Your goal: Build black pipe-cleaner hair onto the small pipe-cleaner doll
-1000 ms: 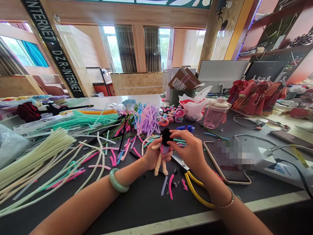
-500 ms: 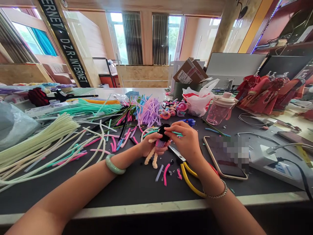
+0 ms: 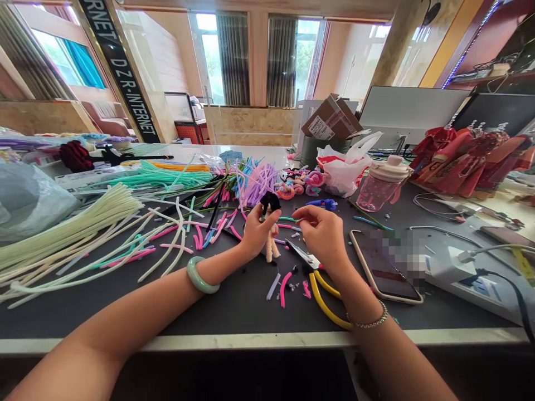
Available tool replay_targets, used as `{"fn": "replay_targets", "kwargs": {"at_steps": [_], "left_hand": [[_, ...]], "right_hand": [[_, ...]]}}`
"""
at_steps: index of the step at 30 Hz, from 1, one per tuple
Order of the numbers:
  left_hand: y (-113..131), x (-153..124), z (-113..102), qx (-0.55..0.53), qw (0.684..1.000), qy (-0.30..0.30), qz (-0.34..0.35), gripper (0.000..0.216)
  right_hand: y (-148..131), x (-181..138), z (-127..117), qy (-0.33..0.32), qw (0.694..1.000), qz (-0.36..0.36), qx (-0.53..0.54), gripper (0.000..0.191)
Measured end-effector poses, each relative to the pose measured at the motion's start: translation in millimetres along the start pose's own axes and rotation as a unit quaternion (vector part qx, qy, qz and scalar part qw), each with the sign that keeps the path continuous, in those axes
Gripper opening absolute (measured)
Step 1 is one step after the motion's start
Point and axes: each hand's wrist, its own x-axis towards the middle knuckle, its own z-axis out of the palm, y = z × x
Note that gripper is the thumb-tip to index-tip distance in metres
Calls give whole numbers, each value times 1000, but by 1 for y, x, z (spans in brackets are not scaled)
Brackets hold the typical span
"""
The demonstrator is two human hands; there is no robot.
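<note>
Black-haired pipe-cleaner doll [image 3: 271, 220] sits clasped in the left hand [image 3: 256, 234], while the right hand [image 3: 321, 236] pinches closed nearby, its hold too small to tell.

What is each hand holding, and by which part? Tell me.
The left hand grips a pipe-cleaner doll around its body, below the black head. The right hand pinches a thin pipe-cleaner strand between its fingertips.

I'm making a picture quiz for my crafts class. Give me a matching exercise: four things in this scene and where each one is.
Things:
1. pale green bangle
2. metal chain bracelet
3. pipe-cleaner doll
4. yellow-handled pliers

Places:
A. lying below the right hand
B. on the right wrist
C. held in the left hand
D. on the left wrist

Pairs: 1-D, 2-B, 3-C, 4-A
</note>
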Motion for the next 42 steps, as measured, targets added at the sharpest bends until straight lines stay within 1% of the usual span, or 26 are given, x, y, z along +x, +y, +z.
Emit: {"fn": "replay_targets", "kwargs": {"at_steps": [2, 5, 9, 11, 13, 15, 19, 22, 26, 32, 37, 42], "left_hand": [[-1, 1, -2, 51, 998, 29, 39, 33], [-1, -1, -5, 102, 991, 61, 64, 33], [3, -6, -5, 159, 982, 62, 86, 28], [5, -10, -3, 175, 978, 58, 100, 26], [7, -12, -2, 178, 977, 49, 107, 25], [7, -13, -1, 177, 977, 41, 110, 25], [6, -14, 0, 176, 976, 43, 120, 29], [4, -14, -1, 177, 976, 36, 118, 28], [3, -14, -2, 176, 977, 32, 117, 27], [3, -13, -3, 182, 974, 26, 129, 27], [1, -13, -4, 205, 966, 23, 157, 28], [0, -12, -4, 244, 951, 29, 186, 27]], "right_hand": [[1, 1, 0, -2, 1000, 8, 6, 26], [0, 3, 1, -14, 1000, 19, 14, 25], [-4, 10, -1, -26, 997, 41, 59, 17], [-6, 16, -2, -38, 993, 42, 99, 22], [-8, 21, -4, -58, 989, 31, 130, 28], [-9, 26, -5, -83, 987, 17, 137, 32], [-8, 32, -6, -125, 984, -3, 129, 29], [-5, 32, -5, -132, 980, 5, 146, 26], [-5, 31, -5, -148, 974, 11, 173, 27], [-9, 33, -11, -167, 971, 19, 171, 28], [-6, 34, -6, -161, 966, 18, 203, 27], [-4, 34, -5, -168, 960, 42, 222, 31]]}}
